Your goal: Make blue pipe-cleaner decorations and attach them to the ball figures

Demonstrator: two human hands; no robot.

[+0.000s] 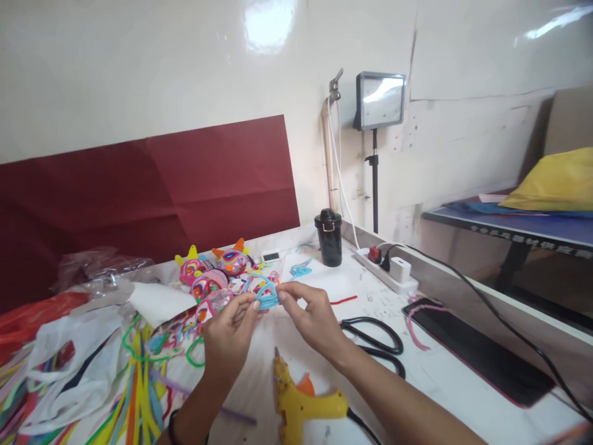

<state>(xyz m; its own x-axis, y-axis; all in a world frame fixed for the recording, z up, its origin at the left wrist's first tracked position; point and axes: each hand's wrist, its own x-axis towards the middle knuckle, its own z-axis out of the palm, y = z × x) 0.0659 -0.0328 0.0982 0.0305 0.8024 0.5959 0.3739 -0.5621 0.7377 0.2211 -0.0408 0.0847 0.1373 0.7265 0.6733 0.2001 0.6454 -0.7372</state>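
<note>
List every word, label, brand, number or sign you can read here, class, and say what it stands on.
"乒乓器材供应商": front edge of the blue table; the characters before it are too blurred to read.
Small white display: readout too small to read.

Pale, glossy walls (185, 68) rise behind what looks like a panel lamp (382, 105).

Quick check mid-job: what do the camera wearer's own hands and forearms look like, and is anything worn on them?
The left hand and right hand are ungloved. No sleeve shows on either forearm. A thin dark band circles the left forearm; none shows on the right.
</note>
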